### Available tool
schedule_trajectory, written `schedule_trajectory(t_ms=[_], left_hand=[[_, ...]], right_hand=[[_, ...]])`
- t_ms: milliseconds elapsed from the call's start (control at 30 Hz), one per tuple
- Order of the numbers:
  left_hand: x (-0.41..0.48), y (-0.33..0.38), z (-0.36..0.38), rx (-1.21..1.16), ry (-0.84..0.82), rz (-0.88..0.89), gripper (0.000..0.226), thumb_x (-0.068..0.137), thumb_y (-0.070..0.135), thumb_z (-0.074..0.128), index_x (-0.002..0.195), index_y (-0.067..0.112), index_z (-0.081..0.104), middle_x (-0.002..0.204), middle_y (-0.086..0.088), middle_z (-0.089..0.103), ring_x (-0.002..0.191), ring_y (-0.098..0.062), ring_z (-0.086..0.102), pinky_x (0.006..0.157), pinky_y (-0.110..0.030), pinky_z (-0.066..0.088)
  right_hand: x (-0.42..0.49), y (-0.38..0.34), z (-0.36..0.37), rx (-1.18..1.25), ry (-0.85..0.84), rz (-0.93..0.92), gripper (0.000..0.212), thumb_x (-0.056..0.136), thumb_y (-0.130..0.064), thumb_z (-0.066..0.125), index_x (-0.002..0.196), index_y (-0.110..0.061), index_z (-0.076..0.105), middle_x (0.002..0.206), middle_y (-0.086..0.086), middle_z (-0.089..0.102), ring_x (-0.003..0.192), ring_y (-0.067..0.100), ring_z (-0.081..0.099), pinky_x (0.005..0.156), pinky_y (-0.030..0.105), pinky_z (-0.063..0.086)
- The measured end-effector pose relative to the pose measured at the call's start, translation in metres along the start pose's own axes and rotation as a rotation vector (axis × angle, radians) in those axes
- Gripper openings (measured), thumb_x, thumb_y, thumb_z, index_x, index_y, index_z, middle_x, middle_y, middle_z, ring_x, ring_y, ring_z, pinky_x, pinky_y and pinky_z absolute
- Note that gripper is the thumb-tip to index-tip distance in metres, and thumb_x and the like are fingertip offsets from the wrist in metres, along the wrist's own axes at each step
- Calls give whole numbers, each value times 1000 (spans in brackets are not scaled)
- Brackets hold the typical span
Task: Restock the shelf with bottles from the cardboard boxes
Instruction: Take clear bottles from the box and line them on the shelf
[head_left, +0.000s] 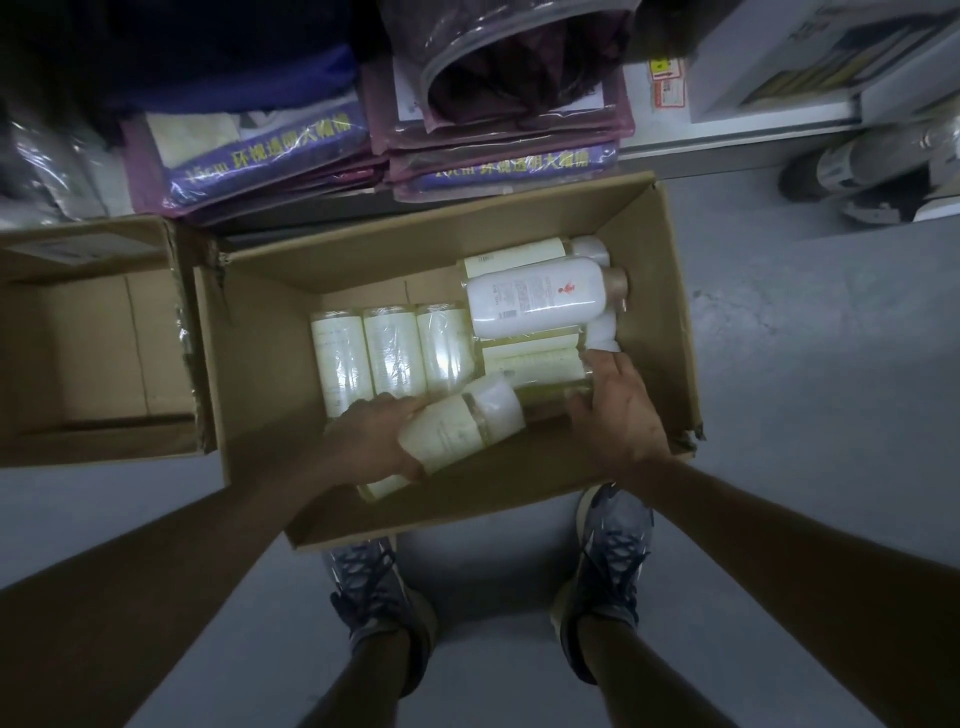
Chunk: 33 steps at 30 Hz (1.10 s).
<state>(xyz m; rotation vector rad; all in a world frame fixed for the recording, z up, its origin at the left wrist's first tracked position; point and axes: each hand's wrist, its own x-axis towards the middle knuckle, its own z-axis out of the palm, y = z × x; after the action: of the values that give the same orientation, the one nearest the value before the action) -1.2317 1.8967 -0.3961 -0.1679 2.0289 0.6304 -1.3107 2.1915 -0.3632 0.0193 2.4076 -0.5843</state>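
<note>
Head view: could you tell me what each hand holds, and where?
Left hand grips a cream-labelled bottle round its lower body. Right hand rests on wrapped bottles at their caps; grip unclear.

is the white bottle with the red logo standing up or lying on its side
Lying on its side: the white bottle rests atop other bottles in the cardboard box, cap toward the right wall.

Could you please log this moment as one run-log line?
step: picking from cardboard box | left grip: holds bottle | right grip: rests on wrapped bottles
</note>
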Motion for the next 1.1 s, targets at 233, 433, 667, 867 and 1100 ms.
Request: schedule_trajectory(t_ms=[233,433,667,867,1100], left_hand=[[-27,-2,2,-497,235,-194,85,76,35,93,143,33,41,127,10,55,113,-22,59,85,-40,56],[-38,-5,6,-878,487,-247,88,73,20,96,142,34,44,124,12,60,112,-13,59,79,-30,51],[-41,-35,8,-1140,558,-278,85,70,17,96,134,37,44,126,11,62,111,-9,62,83,-37,58],[-35,-50,10,-1177,614,-293,86,65,17,100,131,36,47,124,9,68,113,-14,67,89,-45,61],[-40,-51,16,-1191,597,-301,88,64,20,101,133,34,47,124,10,67,114,-14,67,89,-45,61]], right_hand=[[-3,-7,20,-24,-88,-26,54,104,-23,62,153,-14,44,153,11,45,144,29,44,117,47,44],[3,-25,49,-200,-205,-203,57,103,-30,60,155,-16,42,149,7,48,134,23,49,108,40,48],[57,-100,98,-453,-251,-491,72,93,-16,62,158,-4,32,156,18,35,148,34,34,119,43,42],[100,-147,118,-644,-203,-422,90,93,-21,64,165,2,15,170,26,15,160,42,14,132,48,12],[107,-155,105,-615,-220,-355,66,87,-26,63,146,0,46,141,23,50,133,42,46,115,48,37]])
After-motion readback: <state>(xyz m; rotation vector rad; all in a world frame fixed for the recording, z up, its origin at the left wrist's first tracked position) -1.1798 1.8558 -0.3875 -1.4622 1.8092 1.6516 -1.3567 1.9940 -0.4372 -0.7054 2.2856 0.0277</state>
